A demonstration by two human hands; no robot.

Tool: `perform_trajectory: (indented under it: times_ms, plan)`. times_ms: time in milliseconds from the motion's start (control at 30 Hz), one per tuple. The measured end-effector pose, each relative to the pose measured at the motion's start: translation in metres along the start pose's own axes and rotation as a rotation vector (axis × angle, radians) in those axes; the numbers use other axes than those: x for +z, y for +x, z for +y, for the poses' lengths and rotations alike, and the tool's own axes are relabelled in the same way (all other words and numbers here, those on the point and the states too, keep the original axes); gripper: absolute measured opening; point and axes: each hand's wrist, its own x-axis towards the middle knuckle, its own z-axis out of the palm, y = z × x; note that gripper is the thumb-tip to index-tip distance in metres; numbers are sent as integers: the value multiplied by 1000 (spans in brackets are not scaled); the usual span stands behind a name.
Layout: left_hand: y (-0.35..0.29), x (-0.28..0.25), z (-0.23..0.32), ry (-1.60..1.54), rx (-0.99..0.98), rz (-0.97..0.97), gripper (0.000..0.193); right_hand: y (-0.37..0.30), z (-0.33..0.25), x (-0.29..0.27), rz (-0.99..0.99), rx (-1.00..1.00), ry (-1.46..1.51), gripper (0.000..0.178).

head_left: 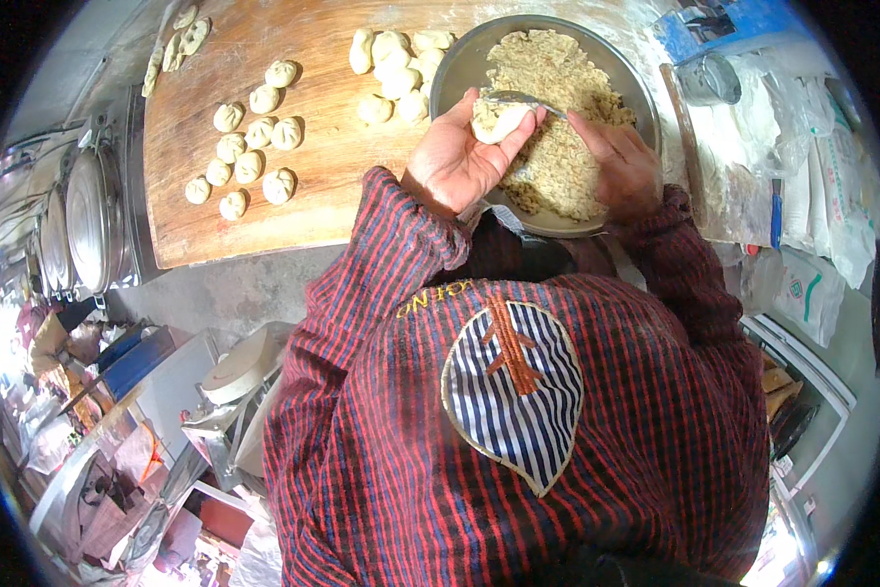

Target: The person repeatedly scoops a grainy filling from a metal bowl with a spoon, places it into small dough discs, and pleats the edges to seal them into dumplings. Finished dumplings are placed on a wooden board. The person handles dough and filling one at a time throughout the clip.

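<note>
My left hand (450,161) cups a round dough wrapper (506,125) with some pale filling on it, held over the near left side of a large metal bowl (649,103). In my right hand (621,168) is a metal spoon (520,97), its head resting at the filling in the wrapper. Crumbly beige filling (557,181) lies in the bowl below both hands. Left of the bowl sit several plain dough pieces (393,73) in a cluster. Farther left, several pleated, closed buns (248,167) stand apart from one another on the wooden board (332,176).
A few dough strips (178,44) lie at the board's far left corner. Right of the bowl are a wooden stick (681,132), a metal cup (711,78) and plastic bags (831,186). Round metal lids (95,217) stand at the left. The board's near edge is in front of my body.
</note>
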Motion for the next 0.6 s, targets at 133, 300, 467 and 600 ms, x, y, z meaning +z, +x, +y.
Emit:
perform_trajectory:
  times_ms: [133, 300, 467, 600]
  plan:
    - [-2, 3, 6, -60, 15, 32, 41, -7, 1, -3, -28, 78, -36, 58]
    - [-13, 17, 22, 261, 180, -82, 36, -27, 24, -4, 53, 323, 119, 51]
    - [-18, 14, 3, 524, 224, -59, 41, -4, 23, -11, -208, 314, -26, 42]
    - [-9, 6, -20, 625, 396, 94, 30, 41, -30, 6, 84, 322, 432, 42]
